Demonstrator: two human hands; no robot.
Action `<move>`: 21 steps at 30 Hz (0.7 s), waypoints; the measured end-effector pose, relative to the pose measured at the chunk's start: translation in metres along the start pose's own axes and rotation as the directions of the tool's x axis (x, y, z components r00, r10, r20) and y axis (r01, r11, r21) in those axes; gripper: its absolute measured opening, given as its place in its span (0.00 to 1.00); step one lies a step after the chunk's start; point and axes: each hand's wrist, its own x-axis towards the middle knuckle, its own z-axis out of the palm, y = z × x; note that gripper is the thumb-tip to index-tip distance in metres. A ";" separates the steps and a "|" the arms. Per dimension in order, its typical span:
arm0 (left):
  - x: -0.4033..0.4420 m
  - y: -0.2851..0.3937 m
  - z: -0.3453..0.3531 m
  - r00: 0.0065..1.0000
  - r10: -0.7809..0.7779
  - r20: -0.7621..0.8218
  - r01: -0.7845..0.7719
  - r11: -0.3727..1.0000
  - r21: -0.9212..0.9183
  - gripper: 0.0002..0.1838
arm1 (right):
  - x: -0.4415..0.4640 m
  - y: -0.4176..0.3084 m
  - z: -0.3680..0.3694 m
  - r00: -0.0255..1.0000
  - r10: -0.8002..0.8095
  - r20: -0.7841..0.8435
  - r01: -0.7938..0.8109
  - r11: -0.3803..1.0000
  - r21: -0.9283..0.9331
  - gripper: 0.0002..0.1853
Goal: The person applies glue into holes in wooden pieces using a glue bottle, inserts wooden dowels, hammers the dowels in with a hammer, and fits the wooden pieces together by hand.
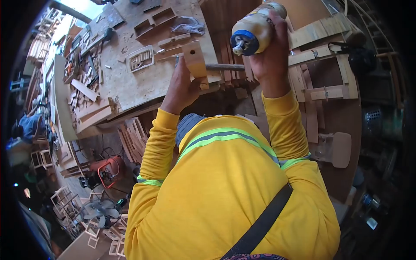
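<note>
My left hand (181,89) is closed on a flat wooden block (195,60) with a round hole near its upper end, held over the front edge of the workbench. A grey-brown rod (225,67) lies behind the block and points right; I cannot tell whether they are joined. In my right hand (273,63) is a glue bottle (260,26), tilted with its blue cap down and to the left. Whitish glue is crusted around the nozzle. The bottle is apart from the block.
The workbench (123,93) carries a small tray of wood pieces (141,59), a crumpled plastic bag (188,26), an open wooden frame (155,22) and scattered offcuts. Wooden frames (327,93) lie at right. A red machine (112,169) and a fan (102,212) stand lower left. Another person (32,123) is at far left.
</note>
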 end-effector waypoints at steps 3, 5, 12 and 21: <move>-0.004 -0.011 0.006 0.998 0.061 -0.011 -0.061 0.997 0.049 0.39 | 0.002 -0.001 0.005 0.999 -0.037 -0.014 0.037 0.999 0.003 0.19; -0.008 -0.013 0.000 0.997 0.075 -0.035 -0.072 0.994 0.085 0.39 | 0.000 0.001 0.011 0.997 -0.062 -0.041 0.062 0.998 0.008 0.19; 0.006 0.014 -0.010 0.999 0.033 0.031 -0.032 0.999 -0.037 0.42 | 0.003 0.009 0.037 0.970 -0.244 -0.012 0.237 0.953 -0.188 0.22; -0.005 -0.003 0.003 0.993 0.038 -0.116 -0.041 0.999 -0.023 0.38 | 0.008 0.023 0.062 0.921 -0.376 0.099 0.386 0.856 -0.343 0.20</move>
